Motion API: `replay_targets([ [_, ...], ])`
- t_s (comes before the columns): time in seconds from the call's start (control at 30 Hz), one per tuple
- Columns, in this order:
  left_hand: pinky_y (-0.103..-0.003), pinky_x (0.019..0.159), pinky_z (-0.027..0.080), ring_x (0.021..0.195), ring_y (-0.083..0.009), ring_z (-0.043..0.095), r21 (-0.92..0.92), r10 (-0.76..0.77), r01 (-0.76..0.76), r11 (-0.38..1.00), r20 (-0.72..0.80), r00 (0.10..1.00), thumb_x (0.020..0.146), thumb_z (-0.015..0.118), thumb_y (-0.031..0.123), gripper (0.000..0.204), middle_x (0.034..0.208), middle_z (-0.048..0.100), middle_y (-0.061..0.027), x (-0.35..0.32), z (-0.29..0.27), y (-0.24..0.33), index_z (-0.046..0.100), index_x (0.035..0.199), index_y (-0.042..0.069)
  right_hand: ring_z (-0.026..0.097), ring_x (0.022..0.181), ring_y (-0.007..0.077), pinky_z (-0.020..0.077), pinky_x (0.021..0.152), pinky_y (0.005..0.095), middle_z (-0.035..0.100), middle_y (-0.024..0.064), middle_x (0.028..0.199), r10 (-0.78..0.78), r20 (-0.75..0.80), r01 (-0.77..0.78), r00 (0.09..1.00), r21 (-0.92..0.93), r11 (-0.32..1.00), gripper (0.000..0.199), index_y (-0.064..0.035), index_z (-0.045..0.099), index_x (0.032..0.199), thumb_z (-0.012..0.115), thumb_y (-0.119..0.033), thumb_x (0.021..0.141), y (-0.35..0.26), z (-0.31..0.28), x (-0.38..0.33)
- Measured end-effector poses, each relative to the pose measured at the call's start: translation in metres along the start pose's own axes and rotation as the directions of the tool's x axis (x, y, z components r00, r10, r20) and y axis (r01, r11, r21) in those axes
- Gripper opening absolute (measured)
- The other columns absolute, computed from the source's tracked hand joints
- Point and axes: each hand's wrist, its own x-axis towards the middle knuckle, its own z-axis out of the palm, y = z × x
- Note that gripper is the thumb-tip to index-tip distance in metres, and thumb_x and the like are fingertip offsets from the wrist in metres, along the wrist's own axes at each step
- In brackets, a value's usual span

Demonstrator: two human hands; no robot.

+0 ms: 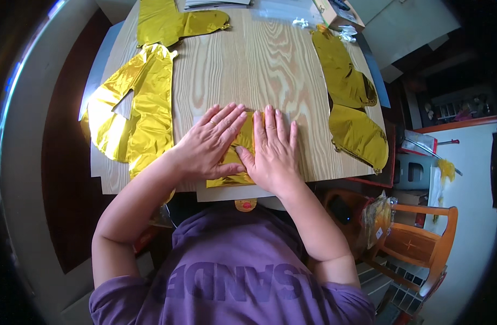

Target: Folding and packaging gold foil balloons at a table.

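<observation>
Both of my hands lie flat, palms down, on a folded gold foil balloon (243, 142) at the near edge of a light wooden table (259, 65). My left hand (208, 145) covers its left part, fingers spread and pointing up and to the right. My right hand (271, 150) presses its right part, fingers together and pointing away from me. The two thumbs nearly meet over the foil. Most of the folded balloon is hidden beneath my palms; a gold strip shows below them near the table edge.
A large flat gold foil balloon (132, 108) hangs over the table's left edge. Another lies at the far left (172, 23), and a long one runs down the right side (351, 103). A cardboard box (338, 13) sits at the far right. A wooden chair (422, 244) stands lower right.
</observation>
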Motion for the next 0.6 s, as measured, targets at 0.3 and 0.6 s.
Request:
replay_targets([
  [0.3,-0.054,0.123,0.012,0.151,-0.0413,0.026,-0.111,-0.423,0.411,0.905,-0.137,0.896,0.098,0.045,0.063,0.093,0.159,0.031,-0.0284,0.023,0.01,0.085,0.026,0.154,-0.01,0.008,0.156,0.0398,0.0047,0.123,0.062,0.007,0.0234,0.168,-0.001,0.113,0.013,0.994,-0.103,0.995,0.085,-0.0049,0.01,0.162,0.044,-0.05,0.098,0.002,0.005,-0.001],
  [0.6,-0.055,0.123,0.012,0.153,-0.0393,0.024,0.023,-0.533,0.552,0.833,-0.234,0.813,0.094,0.043,0.071,0.099,0.16,0.032,-0.0282,-0.015,0.033,0.066,0.033,0.152,-0.01,0.015,0.154,0.0403,0.0044,0.123,0.0611,0.018,0.0257,0.165,0.027,0.045,-0.026,0.999,-0.032,0.999,0.081,-0.001,0.022,0.159,0.045,-0.051,0.1,-0.001,0.004,-0.001],
])
